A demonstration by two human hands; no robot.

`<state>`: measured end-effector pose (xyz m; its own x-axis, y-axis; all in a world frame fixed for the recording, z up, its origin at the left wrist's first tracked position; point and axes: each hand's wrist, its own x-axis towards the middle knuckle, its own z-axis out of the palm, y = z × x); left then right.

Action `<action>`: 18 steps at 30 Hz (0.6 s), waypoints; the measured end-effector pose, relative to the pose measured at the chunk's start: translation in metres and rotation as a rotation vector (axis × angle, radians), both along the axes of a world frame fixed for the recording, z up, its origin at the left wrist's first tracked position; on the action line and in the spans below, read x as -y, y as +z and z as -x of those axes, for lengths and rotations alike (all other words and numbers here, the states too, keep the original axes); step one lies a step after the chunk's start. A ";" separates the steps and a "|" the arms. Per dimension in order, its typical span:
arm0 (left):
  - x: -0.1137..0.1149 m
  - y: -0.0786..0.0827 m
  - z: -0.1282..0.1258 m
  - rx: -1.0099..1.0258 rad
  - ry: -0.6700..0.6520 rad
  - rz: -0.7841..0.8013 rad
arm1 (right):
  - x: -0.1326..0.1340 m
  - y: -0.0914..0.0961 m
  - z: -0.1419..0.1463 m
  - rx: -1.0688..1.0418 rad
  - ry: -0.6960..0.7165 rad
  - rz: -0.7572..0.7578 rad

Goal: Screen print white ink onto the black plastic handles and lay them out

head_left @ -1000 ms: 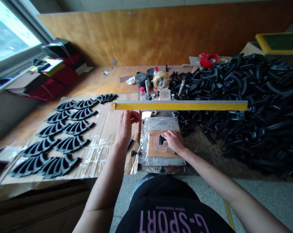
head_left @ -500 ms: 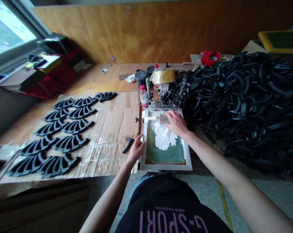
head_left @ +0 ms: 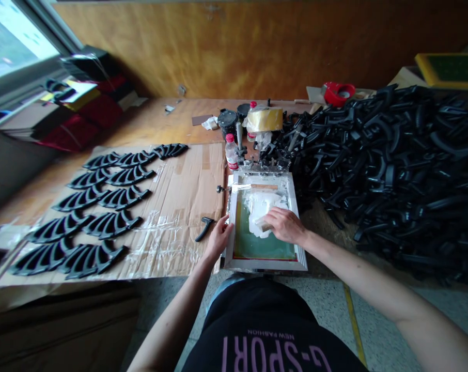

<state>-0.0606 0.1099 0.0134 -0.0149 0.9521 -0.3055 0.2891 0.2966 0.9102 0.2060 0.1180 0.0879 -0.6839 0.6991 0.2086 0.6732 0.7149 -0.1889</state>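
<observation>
While one black piece [head_left: 205, 229] lies on the cardboard [head_left: 187, 191], my left grip [head_left: 219, 235] rests open against the left side of the frame [head_left: 231, 248]; light, even pressure there should steady it. White paste [head_left: 262, 201] lies on the green screen [head_left: 265, 249] inside, where my right grip [head_left: 287, 225] pinches a flat scraper [head_left: 264, 224], best drawn smoothly at one tilt.

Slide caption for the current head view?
Right hand holds a scraper on white paste on a framed screen, left hand at its edge; black parts lie in rows left, heaped right.
</observation>
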 end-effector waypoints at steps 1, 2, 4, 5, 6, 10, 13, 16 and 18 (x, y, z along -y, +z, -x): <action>0.000 0.001 0.000 0.010 -0.002 0.007 | 0.002 -0.004 0.003 -0.010 -0.030 -0.040; 0.000 0.002 0.000 0.020 -0.001 0.014 | 0.006 -0.008 0.005 -0.015 -0.035 -0.074; 0.000 0.004 0.000 0.043 0.006 0.019 | 0.016 -0.016 0.007 -0.016 0.010 -0.088; 0.000 0.005 0.000 0.050 0.012 0.018 | 0.019 -0.017 0.007 -0.015 0.039 -0.069; 0.000 0.006 -0.001 0.053 0.014 0.016 | 0.021 -0.016 0.007 -0.016 0.054 -0.038; 0.001 0.022 0.000 0.097 0.001 0.018 | -0.013 0.010 0.014 -0.070 -0.070 0.040; 0.001 0.053 0.002 0.194 0.022 0.023 | -0.063 0.040 0.009 -0.127 -0.290 0.002; -0.007 0.092 0.000 0.320 0.089 -0.013 | -0.101 0.060 -0.030 -0.239 -0.505 -0.006; -0.021 0.119 -0.006 0.400 0.126 -0.079 | -0.109 0.058 -0.066 -0.365 -0.650 -0.006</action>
<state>-0.0545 0.1313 0.1320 -0.0276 0.9712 -0.2367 -0.1257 0.2316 0.9647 0.2724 0.2273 0.1454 -0.0195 0.9370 0.3489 0.8557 0.1961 -0.4788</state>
